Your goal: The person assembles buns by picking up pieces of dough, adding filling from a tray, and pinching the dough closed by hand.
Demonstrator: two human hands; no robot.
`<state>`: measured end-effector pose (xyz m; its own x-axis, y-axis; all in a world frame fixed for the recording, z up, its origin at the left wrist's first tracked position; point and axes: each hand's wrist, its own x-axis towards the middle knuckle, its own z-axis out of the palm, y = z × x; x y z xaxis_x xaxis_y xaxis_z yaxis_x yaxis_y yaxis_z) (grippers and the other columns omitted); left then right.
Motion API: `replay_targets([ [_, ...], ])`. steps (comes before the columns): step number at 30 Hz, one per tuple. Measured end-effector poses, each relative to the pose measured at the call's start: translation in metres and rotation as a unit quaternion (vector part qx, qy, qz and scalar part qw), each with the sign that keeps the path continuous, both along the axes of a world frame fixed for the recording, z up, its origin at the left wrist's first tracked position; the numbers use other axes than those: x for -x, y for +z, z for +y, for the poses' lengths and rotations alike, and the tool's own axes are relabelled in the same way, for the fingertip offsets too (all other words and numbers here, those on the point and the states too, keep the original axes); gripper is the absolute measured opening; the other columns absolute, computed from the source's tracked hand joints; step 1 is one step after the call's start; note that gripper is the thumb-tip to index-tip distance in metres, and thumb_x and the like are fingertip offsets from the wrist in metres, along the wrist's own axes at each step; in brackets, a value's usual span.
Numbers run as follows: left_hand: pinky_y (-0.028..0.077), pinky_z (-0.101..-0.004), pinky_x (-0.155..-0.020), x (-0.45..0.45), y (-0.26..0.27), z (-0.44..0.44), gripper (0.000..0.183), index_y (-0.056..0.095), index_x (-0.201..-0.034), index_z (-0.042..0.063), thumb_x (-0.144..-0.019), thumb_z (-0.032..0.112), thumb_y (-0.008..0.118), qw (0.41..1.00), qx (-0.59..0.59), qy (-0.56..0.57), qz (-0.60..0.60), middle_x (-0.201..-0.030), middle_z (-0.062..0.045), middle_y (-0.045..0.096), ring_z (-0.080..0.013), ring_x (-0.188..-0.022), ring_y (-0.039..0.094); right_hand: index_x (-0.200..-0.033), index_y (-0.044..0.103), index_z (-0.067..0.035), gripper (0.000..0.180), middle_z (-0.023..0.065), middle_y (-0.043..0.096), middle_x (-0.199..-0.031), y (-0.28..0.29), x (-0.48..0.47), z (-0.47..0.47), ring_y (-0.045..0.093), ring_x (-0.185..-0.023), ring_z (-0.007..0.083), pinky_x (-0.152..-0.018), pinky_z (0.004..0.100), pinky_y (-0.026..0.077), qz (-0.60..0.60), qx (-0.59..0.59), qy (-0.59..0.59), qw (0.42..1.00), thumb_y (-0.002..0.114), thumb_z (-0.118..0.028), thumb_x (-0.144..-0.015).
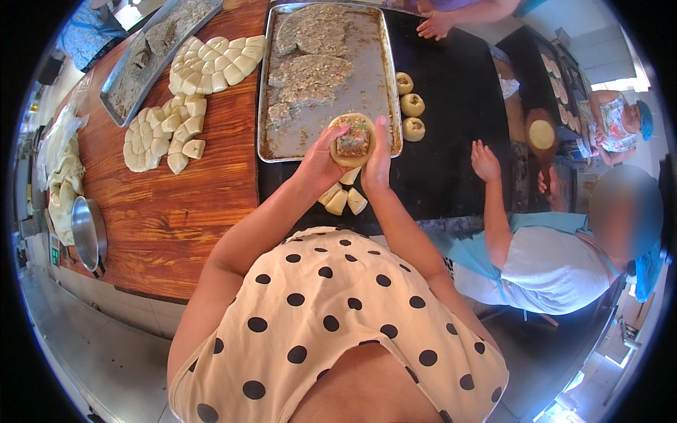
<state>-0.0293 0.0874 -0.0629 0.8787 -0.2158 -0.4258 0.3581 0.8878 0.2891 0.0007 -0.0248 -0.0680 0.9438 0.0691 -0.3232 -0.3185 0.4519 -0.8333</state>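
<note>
Between my left hand (323,158) and my right hand (377,161) is a round piece of dough (338,156), cupped from both sides, with a block of nut-and-fruit filling (353,141) on it. Just beneath my hands, several cut dough pieces (337,202) lie on the black tabletop. A metal tray (370,42) with slabs of speckled filling (312,76) is directly beyond. Along the tray's right side stand several filled dough balls (413,105), their tops showing some filling.
Portioned dough (217,61) lies on the wooden table (174,227), near a second filling tray (119,95). A steel bowl (89,232) is at the far left. A co-worker (555,264) stands at right, holding a wooden paddle (540,113) with a dough disc. Another person's hand (436,25) reaches in at top.
</note>
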Motion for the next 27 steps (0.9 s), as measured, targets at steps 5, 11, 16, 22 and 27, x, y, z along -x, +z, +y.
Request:
replay_targets([
  [5,0.052,-0.0451,-0.093,0.009,0.009,-0.015,0.038,0.049,-0.131,0.020,-0.095,0.021,0.061,0.997,-0.080,-0.011,0.004,-0.121,-0.002,0.059,-0.0200,-0.112,0.060,-0.117,0.068,0.002,0.035,0.0071,0.067,-0.110,0.001,0.007,-0.006,0.060,-0.101,0.0141,-0.092,0.0270,0.046,-0.073,0.146,-0.016,0.987,0.052,-0.025,-0.101],
  [11,0.054,-0.0465,-0.089,0.012,-0.007,-0.004,0.032,0.053,-0.127,0.018,-0.096,0.024,0.061,0.999,-0.035,-0.032,-0.010,-0.117,-0.002,0.061,-0.0207,-0.106,0.063,-0.116,0.068,0.003,0.033,0.0119,0.070,-0.112,-0.017,0.009,-0.006,0.063,-0.102,0.0179,-0.092,0.0304,0.047,-0.164,0.245,0.025,0.955,0.049,-0.021,-0.103],
  [16,0.056,-0.0427,-0.085,0.009,-0.014,0.002,0.027,0.057,-0.119,0.015,-0.096,0.028,0.062,1.000,-0.016,-0.002,0.004,-0.109,-0.003,0.064,-0.0215,-0.096,0.066,-0.117,0.066,0.004,0.033,0.0149,0.068,-0.117,-0.014,0.014,0.007,0.062,-0.107,0.0232,-0.096,0.0338,0.046,-0.234,0.282,0.009,0.930,0.047,-0.020,-0.103],
  [22,0.058,-0.0469,-0.081,0.009,-0.024,0.009,0.035,0.055,-0.122,0.014,-0.099,0.039,0.059,0.995,-0.091,-0.017,0.041,-0.112,-0.006,0.064,-0.0211,-0.103,0.066,-0.139,0.049,0.001,0.051,0.0137,0.050,-0.143,-0.013,0.017,0.004,0.049,-0.129,0.0231,-0.110,0.0351,0.036,-0.084,-0.003,0.129,0.988,0.036,-0.036,-0.107],
  [27,0.055,-0.0409,-0.082,0.006,-0.041,0.005,0.051,0.062,-0.120,0.012,-0.099,0.056,0.047,0.975,-0.212,-0.070,-0.005,-0.110,-0.007,0.067,-0.0202,-0.097,0.066,-0.127,0.058,0.005,0.052,0.0151,0.062,-0.126,-0.012,0.004,0.009,0.058,-0.117,0.0225,-0.103,0.0342,0.042,-0.073,0.105,0.134,0.983,0.042,-0.039,-0.106],
])
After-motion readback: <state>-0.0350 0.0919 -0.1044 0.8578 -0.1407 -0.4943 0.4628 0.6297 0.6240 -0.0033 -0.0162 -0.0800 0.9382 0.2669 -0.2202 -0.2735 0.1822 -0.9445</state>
